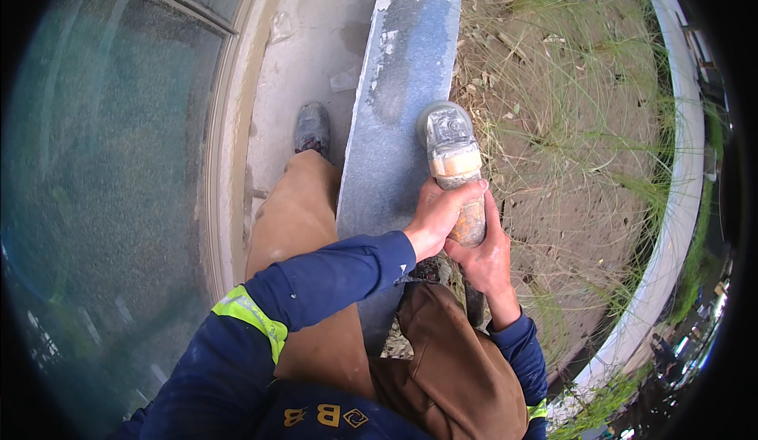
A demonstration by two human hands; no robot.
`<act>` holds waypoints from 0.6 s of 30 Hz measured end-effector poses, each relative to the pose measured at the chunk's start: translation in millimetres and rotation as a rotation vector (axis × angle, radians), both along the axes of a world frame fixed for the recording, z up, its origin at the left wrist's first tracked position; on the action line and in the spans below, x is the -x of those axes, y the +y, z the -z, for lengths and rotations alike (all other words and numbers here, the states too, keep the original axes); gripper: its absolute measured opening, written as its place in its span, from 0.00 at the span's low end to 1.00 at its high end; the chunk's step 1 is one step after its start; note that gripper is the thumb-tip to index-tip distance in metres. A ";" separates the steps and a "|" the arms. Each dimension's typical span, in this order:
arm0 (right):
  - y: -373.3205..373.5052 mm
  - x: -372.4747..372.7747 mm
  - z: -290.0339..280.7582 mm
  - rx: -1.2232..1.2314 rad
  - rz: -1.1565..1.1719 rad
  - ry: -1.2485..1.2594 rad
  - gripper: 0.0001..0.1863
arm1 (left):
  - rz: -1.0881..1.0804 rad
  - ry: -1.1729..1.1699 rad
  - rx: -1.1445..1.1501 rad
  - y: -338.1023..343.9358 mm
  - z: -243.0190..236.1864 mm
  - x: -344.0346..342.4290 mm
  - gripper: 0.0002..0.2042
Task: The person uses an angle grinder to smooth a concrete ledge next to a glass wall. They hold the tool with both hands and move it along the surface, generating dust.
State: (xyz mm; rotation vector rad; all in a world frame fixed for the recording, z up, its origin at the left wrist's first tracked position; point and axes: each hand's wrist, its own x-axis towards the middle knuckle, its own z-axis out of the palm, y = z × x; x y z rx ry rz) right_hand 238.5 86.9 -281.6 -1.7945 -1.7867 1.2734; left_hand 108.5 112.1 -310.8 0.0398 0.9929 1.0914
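A dusty handheld grinder (458,154), with a grey head and an orange-stained body, sits at the right edge of a long stone ledge (395,144) — its rounded head overlaps the stone, while its body reaches out past that edge. Whether its underside touches the stone is hidden. Both bare hands are closed around it: the left hand (437,217) grips the body behind the head, and the right hand (485,257) wraps the rear end. The ledge is blue-grey with pale patches. Left of the ledge, a dark shoe (313,128) rests on a pale floor (296,37), and beyond that stands a large framed window (118,148). Right of the ledge is a bed of brown soil (580,223) with thin green grass (588,112) — bordered, farthest from the ledge, by a curved whitish kerb (685,168).
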 end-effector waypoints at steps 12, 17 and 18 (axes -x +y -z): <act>-3.5 3.1 -0.4 -0.006 0.024 0.023 0.54 | 0.039 -0.010 -0.005 -2.3 3.6 3.4 0.14; -3.1 6.5 -8.7 0.078 -0.060 0.004 0.54 | -0.045 0.017 0.076 -16.8 0.1 5.0 0.15; -2.3 5.4 -9.1 0.091 -0.081 0.011 0.54 | -0.071 0.030 0.079 -18.4 0.9 3.7 0.15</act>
